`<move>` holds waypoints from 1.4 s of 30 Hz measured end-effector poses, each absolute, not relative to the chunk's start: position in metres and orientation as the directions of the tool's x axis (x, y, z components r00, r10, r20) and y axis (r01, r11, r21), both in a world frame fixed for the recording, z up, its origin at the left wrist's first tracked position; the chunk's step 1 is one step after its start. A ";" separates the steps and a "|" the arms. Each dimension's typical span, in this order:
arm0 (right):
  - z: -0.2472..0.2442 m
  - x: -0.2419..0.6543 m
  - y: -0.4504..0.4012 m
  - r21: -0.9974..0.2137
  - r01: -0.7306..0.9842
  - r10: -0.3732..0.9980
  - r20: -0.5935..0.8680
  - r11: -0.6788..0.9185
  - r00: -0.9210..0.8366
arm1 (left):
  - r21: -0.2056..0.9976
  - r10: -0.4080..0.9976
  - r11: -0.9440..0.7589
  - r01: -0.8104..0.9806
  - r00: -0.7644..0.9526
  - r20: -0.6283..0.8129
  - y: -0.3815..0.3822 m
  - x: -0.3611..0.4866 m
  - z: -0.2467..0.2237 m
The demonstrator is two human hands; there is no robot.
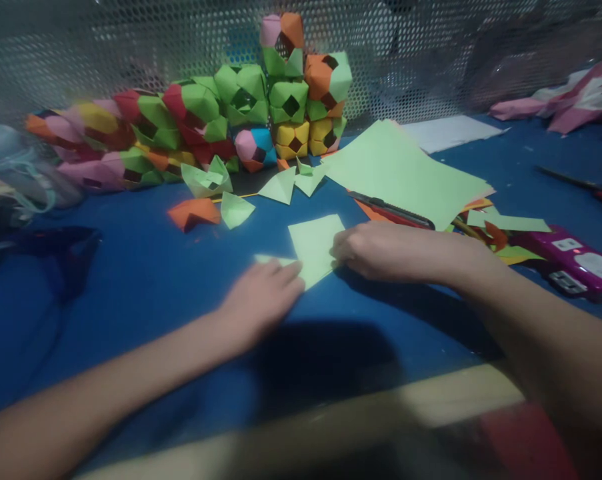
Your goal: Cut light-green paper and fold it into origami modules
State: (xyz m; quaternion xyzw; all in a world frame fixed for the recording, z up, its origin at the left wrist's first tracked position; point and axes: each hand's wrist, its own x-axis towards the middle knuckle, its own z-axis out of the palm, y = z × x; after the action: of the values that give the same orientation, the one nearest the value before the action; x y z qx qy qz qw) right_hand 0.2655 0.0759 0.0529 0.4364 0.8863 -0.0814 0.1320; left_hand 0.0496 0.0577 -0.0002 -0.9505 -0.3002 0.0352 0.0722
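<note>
A light green paper (318,240) lies on the blue table, its far part a flat square and its left part a flap that runs under my left hand. My left hand (265,300) is closed and somewhat blurred, its fingertips pressed together on that left part. At the right edge of the paper, my right hand (363,250) is closed in a pinch, with the thumb hidden. Just beyond lie folded light green pieces (237,210) and an orange folded piece (195,213).
Several colourful folded-paper cubes (241,93) are stacked along the perforated metal panel (181,40). To the right lie a stack of green sheets (405,167), a cutter knife (391,210), a purple power strip (575,260) and scissors (581,180). A bottle (15,160) is at left.
</note>
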 end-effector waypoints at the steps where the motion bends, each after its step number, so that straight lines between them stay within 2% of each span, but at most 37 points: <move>1: 0.053 0.265 0.075 -0.025 0.797 0.758 -0.291 0.604 -0.583 | -0.157 0.576 -0.810 0.565 0.817 -0.025 0.058 0.050 0.000; 4: 0.048 0.259 0.074 -0.052 0.762 0.745 -0.175 0.646 -0.643 | -0.151 0.576 -0.810 0.567 0.817 -0.029 0.057 0.052 0.001; 7: 0.040 0.250 0.072 -0.147 0.677 0.678 -0.047 0.721 -0.733 | -0.146 0.589 -0.804 0.576 0.806 -0.059 0.057 0.055 0.003; 10: 0.031 0.244 0.069 -0.222 0.646 0.655 -0.043 0.730 -0.754 | -0.162 0.596 -0.800 0.578 0.796 -0.104 0.057 0.057 0.005; 13: 0.026 0.242 0.066 -0.242 0.651 0.658 -0.061 0.719 -0.750 | -0.174 0.594 -0.801 0.574 0.797 -0.107 0.055 0.057 0.005; 17: 0.026 0.243 0.063 -0.208 0.667 0.672 -0.059 0.715 -0.738 | -0.191 0.605 -0.790 0.582 0.792 -0.088 0.053 0.055 0.003; 25: 0.033 0.241 0.062 -0.082 0.700 0.680 -0.177 0.710 -0.711 | -0.211 0.677 -0.725 0.655 0.735 -0.046 0.054 0.050 0.002; 29: 0.030 0.238 0.062 -0.045 0.694 0.674 -0.200 0.719 -0.711 | -0.283 0.706 -0.688 0.669 0.706 -0.047 0.054 0.051 0.003; 35: 0.028 0.232 0.059 0.088 0.718 0.718 -0.205 0.690 -0.665 | -0.296 0.717 -0.673 0.677 0.696 -0.039 0.055 0.053 0.006; 42: 0.040 0.256 0.065 0.008 0.769 0.719 -0.362 0.639 -0.594 | -0.305 0.697 -0.684 0.662 0.717 -0.006 0.055 0.050 0.002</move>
State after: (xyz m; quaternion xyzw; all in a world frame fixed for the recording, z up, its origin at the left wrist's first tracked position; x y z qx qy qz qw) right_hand 0.2561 0.0653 0.0399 0.4181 0.8896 -0.0746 0.1682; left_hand 0.0498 0.0547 0.0024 -0.9156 -0.3712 0.0609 0.1419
